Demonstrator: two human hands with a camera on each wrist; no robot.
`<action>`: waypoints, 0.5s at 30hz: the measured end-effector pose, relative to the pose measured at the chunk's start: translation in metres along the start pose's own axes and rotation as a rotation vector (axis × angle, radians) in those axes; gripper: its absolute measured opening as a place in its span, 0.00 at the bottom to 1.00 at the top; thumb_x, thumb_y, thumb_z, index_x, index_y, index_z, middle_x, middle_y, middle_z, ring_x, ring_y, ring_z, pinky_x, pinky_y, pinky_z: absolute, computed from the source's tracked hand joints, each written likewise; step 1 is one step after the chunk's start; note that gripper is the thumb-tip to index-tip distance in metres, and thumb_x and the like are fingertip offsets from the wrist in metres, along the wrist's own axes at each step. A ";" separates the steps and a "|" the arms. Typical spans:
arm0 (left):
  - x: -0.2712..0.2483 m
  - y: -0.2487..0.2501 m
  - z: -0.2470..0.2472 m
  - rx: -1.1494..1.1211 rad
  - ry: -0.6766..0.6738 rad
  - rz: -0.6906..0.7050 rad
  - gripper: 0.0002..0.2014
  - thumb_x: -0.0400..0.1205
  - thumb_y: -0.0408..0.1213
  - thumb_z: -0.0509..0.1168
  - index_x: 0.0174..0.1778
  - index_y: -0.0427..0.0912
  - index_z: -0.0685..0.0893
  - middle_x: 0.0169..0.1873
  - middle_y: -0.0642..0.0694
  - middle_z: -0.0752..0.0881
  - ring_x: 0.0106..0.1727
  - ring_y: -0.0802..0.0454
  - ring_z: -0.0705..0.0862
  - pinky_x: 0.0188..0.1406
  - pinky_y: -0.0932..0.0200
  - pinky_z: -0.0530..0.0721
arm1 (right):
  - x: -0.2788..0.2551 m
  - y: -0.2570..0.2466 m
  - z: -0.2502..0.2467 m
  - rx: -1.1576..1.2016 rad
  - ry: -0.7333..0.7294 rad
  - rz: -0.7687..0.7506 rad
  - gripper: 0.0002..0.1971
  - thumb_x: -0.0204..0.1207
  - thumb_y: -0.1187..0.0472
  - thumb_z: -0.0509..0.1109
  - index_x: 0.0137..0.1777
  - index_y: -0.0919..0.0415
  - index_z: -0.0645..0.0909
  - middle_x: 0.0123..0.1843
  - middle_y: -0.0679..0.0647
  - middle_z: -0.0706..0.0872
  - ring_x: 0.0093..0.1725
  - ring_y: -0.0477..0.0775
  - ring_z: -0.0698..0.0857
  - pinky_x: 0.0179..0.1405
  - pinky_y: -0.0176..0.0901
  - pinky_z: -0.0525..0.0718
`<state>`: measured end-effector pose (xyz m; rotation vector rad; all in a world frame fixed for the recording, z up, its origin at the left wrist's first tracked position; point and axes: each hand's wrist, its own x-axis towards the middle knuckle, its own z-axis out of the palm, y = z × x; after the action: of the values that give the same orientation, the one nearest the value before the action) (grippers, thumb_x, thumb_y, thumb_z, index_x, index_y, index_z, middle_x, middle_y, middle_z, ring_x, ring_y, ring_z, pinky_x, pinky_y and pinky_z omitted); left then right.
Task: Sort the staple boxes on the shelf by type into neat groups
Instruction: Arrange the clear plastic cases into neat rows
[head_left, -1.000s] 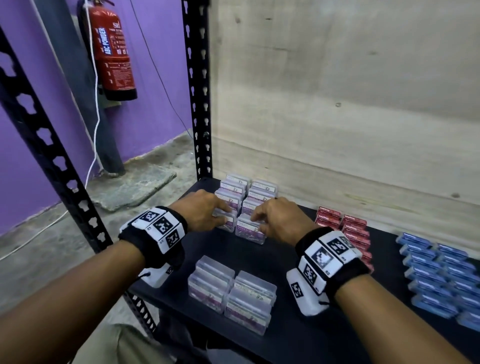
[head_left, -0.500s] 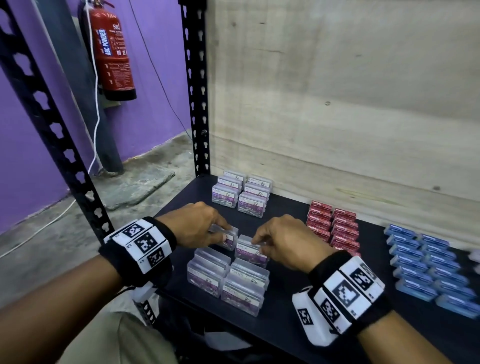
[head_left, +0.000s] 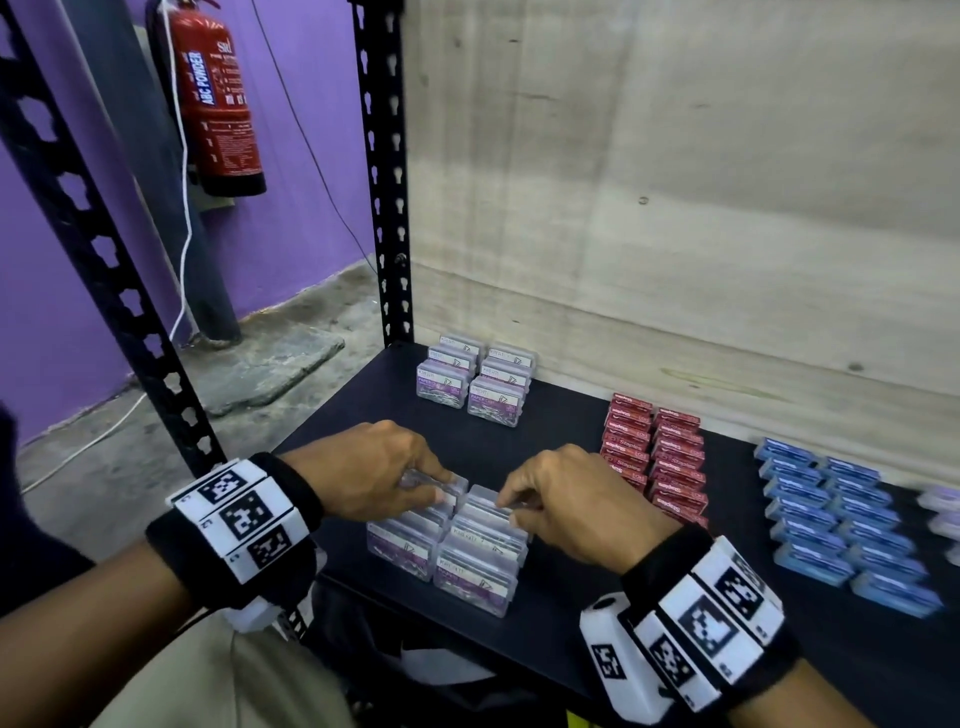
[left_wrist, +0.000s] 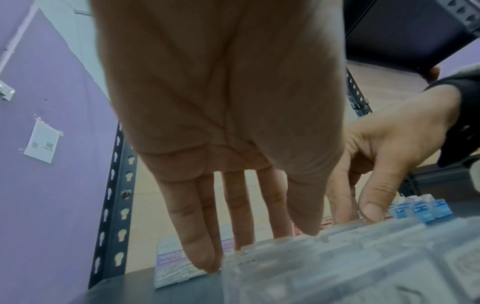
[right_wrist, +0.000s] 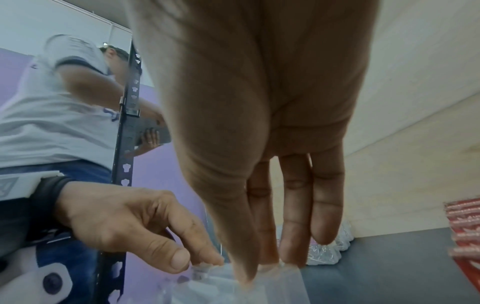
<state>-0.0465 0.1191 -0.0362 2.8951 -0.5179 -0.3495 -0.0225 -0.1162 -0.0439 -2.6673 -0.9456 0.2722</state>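
On the black shelf (head_left: 550, 618), clear purple-labelled boxes form a near group (head_left: 447, 551) and a far group (head_left: 475, 376). My left hand (head_left: 441, 491) pinches one clear box (head_left: 434, 480) at the back of the near group's left row. My right hand (head_left: 511, 506) pinches another clear box (head_left: 485, 499) at the back of the right row. In the left wrist view my left hand (left_wrist: 259, 240) reaches down onto the clear boxes (left_wrist: 324, 267). In the right wrist view the thumb and fingers of my right hand (right_wrist: 259, 267) sit on a box top (right_wrist: 233, 288).
Red staple boxes (head_left: 654, 457) stand in two rows right of my hands, blue ones (head_left: 831, 519) further right, pale lilac ones (head_left: 940, 501) at the edge. A wooden panel (head_left: 675, 208) backs the shelf, between black uprights (head_left: 382, 182). Another person (right_wrist: 52, 102) stands behind the rack.
Both hands drew back from the far group, each carrying a clear box, and lowered these onto the back of the near group.
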 end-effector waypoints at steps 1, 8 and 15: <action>-0.001 0.000 0.000 -0.003 -0.002 0.005 0.19 0.83 0.59 0.62 0.70 0.64 0.81 0.68 0.60 0.81 0.69 0.61 0.78 0.70 0.59 0.76 | 0.000 0.000 0.000 -0.001 0.002 -0.002 0.09 0.79 0.59 0.74 0.58 0.49 0.90 0.56 0.43 0.91 0.52 0.42 0.89 0.51 0.31 0.83; -0.004 0.001 0.002 0.011 -0.006 0.022 0.19 0.83 0.59 0.62 0.70 0.64 0.80 0.67 0.60 0.80 0.67 0.61 0.78 0.68 0.58 0.76 | 0.000 0.001 0.000 -0.012 -0.008 -0.005 0.10 0.78 0.58 0.75 0.57 0.47 0.90 0.55 0.42 0.91 0.53 0.42 0.88 0.51 0.31 0.81; -0.001 -0.003 0.001 -0.008 -0.044 0.022 0.17 0.82 0.61 0.62 0.68 0.71 0.79 0.63 0.62 0.79 0.61 0.63 0.77 0.67 0.61 0.74 | 0.002 0.001 -0.002 -0.032 -0.037 -0.019 0.10 0.78 0.57 0.75 0.57 0.46 0.90 0.55 0.43 0.90 0.52 0.44 0.88 0.49 0.33 0.79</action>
<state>-0.0465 0.1217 -0.0373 2.8770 -0.5536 -0.4124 -0.0199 -0.1168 -0.0428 -2.6889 -0.9940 0.3052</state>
